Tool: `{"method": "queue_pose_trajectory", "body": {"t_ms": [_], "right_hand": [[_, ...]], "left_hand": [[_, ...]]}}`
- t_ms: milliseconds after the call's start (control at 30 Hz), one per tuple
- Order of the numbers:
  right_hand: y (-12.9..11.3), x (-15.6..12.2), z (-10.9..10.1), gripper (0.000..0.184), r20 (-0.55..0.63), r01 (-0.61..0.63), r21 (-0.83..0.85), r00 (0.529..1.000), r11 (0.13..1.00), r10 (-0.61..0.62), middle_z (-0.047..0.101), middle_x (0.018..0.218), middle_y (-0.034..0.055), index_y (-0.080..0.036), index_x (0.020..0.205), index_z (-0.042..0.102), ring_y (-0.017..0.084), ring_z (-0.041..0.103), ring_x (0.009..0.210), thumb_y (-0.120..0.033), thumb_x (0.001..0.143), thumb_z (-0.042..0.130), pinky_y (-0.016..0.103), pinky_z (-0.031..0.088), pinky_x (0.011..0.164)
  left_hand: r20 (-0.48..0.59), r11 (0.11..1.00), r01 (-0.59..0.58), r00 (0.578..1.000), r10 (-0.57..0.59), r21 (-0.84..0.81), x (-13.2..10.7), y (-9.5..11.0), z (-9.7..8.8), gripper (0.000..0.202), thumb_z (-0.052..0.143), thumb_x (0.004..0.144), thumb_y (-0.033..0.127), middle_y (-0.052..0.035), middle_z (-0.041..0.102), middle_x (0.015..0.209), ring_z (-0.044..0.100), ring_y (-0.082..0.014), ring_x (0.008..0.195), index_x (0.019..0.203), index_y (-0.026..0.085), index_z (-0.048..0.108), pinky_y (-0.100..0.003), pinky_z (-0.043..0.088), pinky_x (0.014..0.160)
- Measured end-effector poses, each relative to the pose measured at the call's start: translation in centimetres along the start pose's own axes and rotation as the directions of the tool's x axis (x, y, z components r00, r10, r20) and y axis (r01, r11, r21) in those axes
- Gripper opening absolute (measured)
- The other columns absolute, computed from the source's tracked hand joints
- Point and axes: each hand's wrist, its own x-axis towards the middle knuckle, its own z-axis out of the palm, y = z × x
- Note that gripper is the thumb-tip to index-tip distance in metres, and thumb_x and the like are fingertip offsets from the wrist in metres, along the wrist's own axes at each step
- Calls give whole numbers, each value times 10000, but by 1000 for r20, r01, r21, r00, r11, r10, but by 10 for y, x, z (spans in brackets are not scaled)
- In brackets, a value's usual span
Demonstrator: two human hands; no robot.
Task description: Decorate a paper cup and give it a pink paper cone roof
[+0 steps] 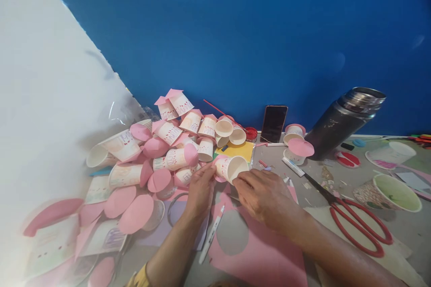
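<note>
My left hand [201, 189] pinches a small paper cup [230, 168] that lies on its side, with a pink paper disc at its bottom end. My right hand [261, 195] rests knuckles-up just right of the cup's open mouth, its fingers curled against the cup's rim. Both hands sit over a sheet of pink paper [262, 255] that has a round hole cut out of it. A white marker pen [211, 235] lies beside my left wrist.
A heap of pink-capped paper cups [168, 143] fills the left. Red-handled scissors [357, 222] lie on the right, near a decorated cup [387, 193]. A phone [274, 123] and a steel flask [343, 121] lean against the blue wall. A white sheet [43, 98] rises at the left.
</note>
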Motion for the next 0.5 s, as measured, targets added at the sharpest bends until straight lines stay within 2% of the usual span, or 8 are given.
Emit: {"method": "queue_pose_trajectory", "body": {"t_ms": [267,500], "right_hand": [[-1,0,6,162,61,37,-4,997,999,-36,680,779,31,-183,838,639,199,534,656,-24,827,668,360,239,622],[0,-1,8,154,119,46,-6,992,999,-45,694,799,41,-177,864,649,197,553,681,-28,827,665,364,253,623]], "left_hand": [[-37,937,-102,992,121,334,-9,7,4,372,680,840,366,49,434,609,348,-131,625,578,212,464,-271,292,601],[-50,921,-118,988,147,372,-10,5,6,305,655,840,319,40,437,643,353,-138,647,604,211,495,-268,301,599]]}}
